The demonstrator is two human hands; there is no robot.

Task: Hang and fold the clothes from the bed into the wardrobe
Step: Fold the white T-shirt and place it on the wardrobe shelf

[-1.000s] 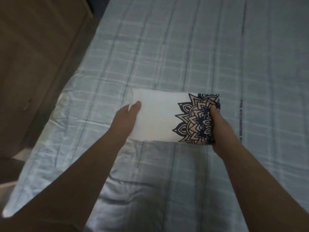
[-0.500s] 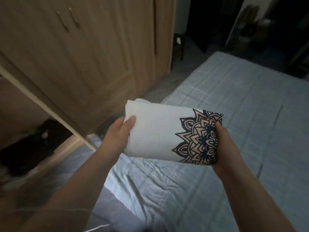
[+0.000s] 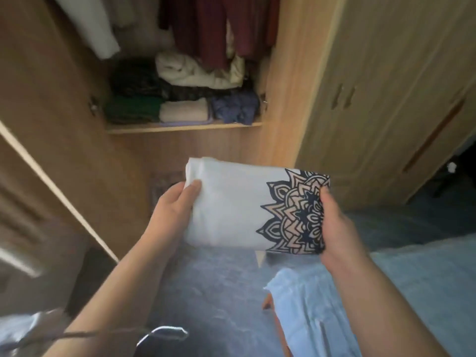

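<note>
Dim, soft indoor light; motion blur throughout; wide-angle bending at edges.

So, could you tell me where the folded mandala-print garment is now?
The garment is mid-frame in the head view, held between the left hand and right hand, below the wardrobe shelf.

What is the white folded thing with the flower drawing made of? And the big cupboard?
The folded white cloth with the dark mandala print looks like soft fabric, maybe cotton: it is matt and curves round at its folded edge. The light brown wardrobe looks like wood or wood-look board: it has streaky grain lines and smooth, flat, slightly shiny panels.
</note>
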